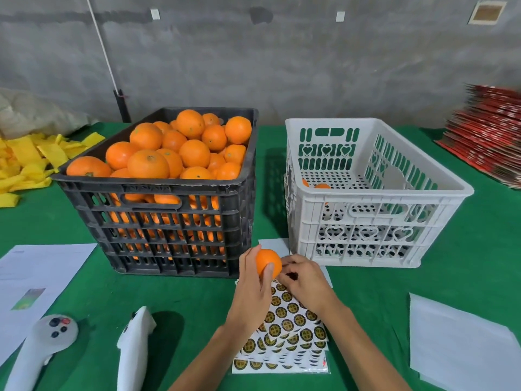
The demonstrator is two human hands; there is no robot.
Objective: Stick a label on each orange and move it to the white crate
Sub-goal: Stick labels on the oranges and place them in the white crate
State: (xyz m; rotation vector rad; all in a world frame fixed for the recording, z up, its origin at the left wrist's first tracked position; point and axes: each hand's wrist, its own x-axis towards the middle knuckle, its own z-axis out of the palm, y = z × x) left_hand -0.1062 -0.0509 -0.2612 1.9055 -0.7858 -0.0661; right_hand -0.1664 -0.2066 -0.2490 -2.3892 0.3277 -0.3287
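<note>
A black crate (158,215) heaped with oranges (169,149) stands on the green table (366,306). Right of the black crate, a gap apart, stands the white crate (375,230), nearly empty, with 2 oranges (321,186) showing low at its near left. Left of the black crate lie yellow strips (25,162) and a printed sheet (36,277). In front of the black crate, to the left, lie 2 white controllers (42,345). In front of the black crate's right corner lies a stack of label sheets (287,328) printed with round gold-and-black stickers, partly covered by both forearms. Far right of the black crate are a blank white sheet (462,342) and a red stack (490,134).

Just in front of the black crate's near right corner, above the label sheets, the left hand (251,289) grips 1 orange (267,262), thumb across its near side and fingers curled behind. The right hand (301,277) is bent at the wrist, its fingertips (283,268) bunched against the orange's right side; whether they pinch a label I cannot tell. Nothing blocks the way to the white crate.
</note>
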